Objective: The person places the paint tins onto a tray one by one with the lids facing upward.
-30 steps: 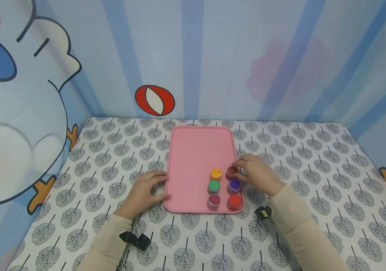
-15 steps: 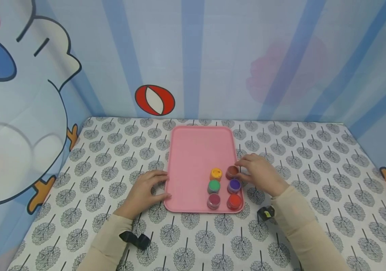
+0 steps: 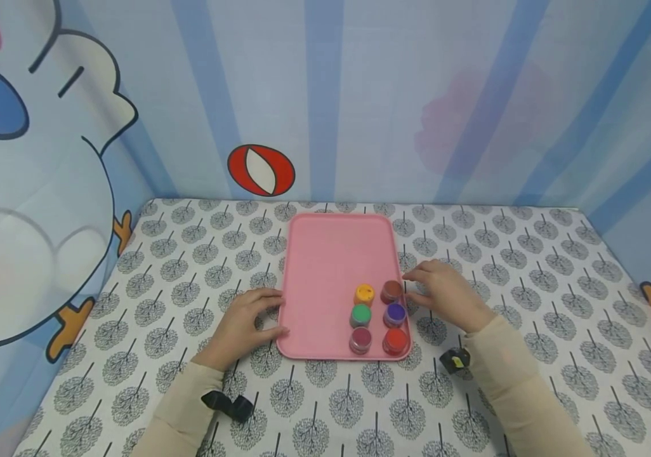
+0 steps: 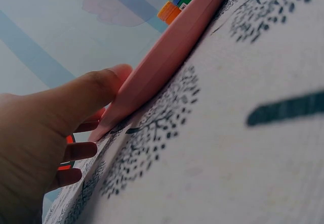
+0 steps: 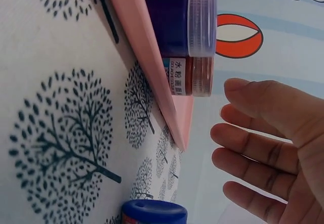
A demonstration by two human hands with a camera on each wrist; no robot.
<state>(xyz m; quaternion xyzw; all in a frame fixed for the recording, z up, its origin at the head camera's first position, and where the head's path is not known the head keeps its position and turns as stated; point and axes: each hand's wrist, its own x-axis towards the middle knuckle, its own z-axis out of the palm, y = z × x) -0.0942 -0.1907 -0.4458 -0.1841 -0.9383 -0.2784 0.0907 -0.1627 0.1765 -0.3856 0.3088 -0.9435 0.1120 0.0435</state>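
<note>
A pink tray lies on the table and bears several small gouache paint jars in two columns. The left column has a yellow jar, a green jar and a maroon jar. Beside it stand a brown jar, a purple jar and a red jar. My left hand touches the tray's left rim with thumb and fingers spread. Just right of the brown jar, my right hand holds nothing; its thumb and fingers are apart, and the right wrist view shows a gap to the jars.
A tree-patterned cloth covers the table. A patterned curtain hangs behind it. Low in the right wrist view is a blue-topped object, partly cut off. Dark wrist devices sit by both sleeves.
My right hand has let go of the brown jar and drawn back to the right, off the tray. The left hand and the jars have not visibly moved.
</note>
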